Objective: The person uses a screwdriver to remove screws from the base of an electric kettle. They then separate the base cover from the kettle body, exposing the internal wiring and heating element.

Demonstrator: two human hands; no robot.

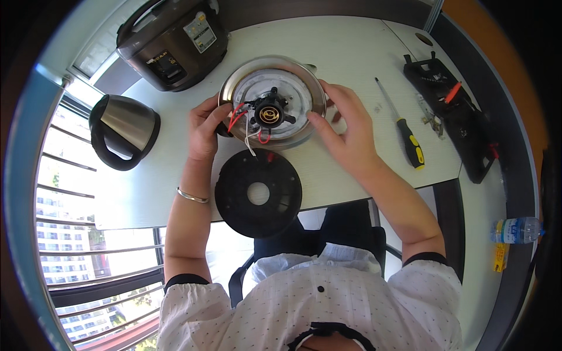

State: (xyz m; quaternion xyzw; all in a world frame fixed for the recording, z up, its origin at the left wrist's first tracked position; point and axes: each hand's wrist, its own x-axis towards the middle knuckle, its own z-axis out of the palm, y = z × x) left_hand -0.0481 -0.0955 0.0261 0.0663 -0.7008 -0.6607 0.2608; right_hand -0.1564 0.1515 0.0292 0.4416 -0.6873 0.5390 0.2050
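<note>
An upturned steel electric kettle (240,82) stands on the table in front of me, its underside exposed. A black round connector (270,112) sits in the middle of that underside. Red wires (236,116) and a white wire (248,140) come out beside it. My left hand (205,130) grips the kettle's left side, thumb on the rim. On the right side, my right hand (349,126) holds it with thumb and fingers curved round the rim. A black round base cover (234,196) with a central hole lies nearer me, jutting over the table's front edge.
A second kettle (136,126) and a dark rice cooker (175,50) stand at the left and back left. To the right lie a screwdriver (410,140), small metal parts (432,120) and a long black part (468,137). A plastic bottle (518,230) lies at far right.
</note>
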